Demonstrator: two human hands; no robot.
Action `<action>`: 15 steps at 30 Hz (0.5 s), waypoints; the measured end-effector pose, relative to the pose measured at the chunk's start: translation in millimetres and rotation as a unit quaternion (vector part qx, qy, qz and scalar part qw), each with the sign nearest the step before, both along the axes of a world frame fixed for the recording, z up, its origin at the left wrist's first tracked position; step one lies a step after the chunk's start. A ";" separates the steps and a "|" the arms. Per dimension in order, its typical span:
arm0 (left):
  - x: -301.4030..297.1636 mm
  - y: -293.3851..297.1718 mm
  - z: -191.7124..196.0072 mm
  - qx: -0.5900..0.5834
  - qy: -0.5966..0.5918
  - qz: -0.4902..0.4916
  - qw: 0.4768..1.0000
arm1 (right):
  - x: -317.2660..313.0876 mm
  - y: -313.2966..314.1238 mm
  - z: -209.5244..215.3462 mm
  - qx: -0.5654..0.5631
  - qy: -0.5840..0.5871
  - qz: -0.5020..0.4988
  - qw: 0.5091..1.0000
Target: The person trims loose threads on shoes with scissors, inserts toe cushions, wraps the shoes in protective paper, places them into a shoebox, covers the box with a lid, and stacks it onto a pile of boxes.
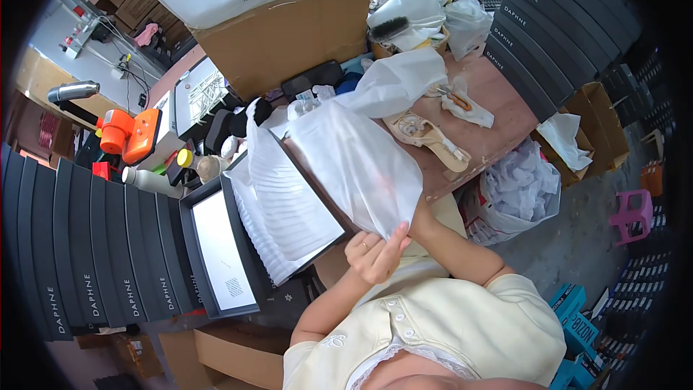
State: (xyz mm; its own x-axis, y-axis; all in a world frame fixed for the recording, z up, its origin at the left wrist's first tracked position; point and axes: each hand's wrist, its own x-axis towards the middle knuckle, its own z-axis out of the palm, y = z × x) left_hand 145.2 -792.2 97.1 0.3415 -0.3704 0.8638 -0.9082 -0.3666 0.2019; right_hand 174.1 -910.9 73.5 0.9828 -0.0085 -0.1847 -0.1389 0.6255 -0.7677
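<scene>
My left hand (375,254) pinches the open edge of a white translucent bag (354,152) close to my body. My right hand (420,218) reaches inside the bag up to the wrist; its fingers show only as a faint pinkish shape through the material. To the right of the bag, a beige sandal (433,143) with a decorated strap lies on the table. Left of the bag sits an open dark shoe box (341,221) lined with white ribbed padding (278,206). Its apparent lid (249,309), white inside, rests beside it.
Dark shoe boxes stand stacked at left (108,245) and far right (556,22). A large cardboard carton (289,43) backs the table (484,148). An orange-handled tool (460,101) lies beyond the sandal. A sack of crumpled plastic (516,195) stands right, near a pink stool (632,215).
</scene>
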 end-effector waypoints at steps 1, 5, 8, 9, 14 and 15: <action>-3.6 1.4 -8.1 -0.011 0.011 -0.002 1.000 | 0.7 3.7 -3.4 -0.016 -0.007 0.000 1.000; -7.9 10.6 -8.2 -0.036 0.064 -0.060 0.995 | -1.6 11.0 -15.9 -0.081 -0.043 0.011 0.996; -9.0 17.0 -10.6 -0.355 0.148 -0.019 0.923 | -4.0 7.9 -15.5 -0.155 -0.096 0.036 0.983; -2.0 27.1 -11.0 -0.435 0.356 0.100 0.821 | -0.9 7.7 -14.3 -0.185 -0.118 0.054 0.974; 82.1 65.7 0.5 -0.482 0.556 -0.167 0.656 | 2.4 -0.5 -10.1 -0.290 -0.207 0.128 0.926; 89.7 58.5 31.9 -0.536 0.557 -0.149 0.617 | 0.7 -1.1 -11.7 -0.302 -0.216 0.135 0.919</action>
State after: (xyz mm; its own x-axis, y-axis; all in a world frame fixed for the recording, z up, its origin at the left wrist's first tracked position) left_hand 234.9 -733.7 129.0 0.9989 0.0213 -0.0422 0.0171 0.6693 0.7428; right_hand 174.7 -912.0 61.7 0.9449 0.2727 0.1810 0.1724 0.0555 -0.9835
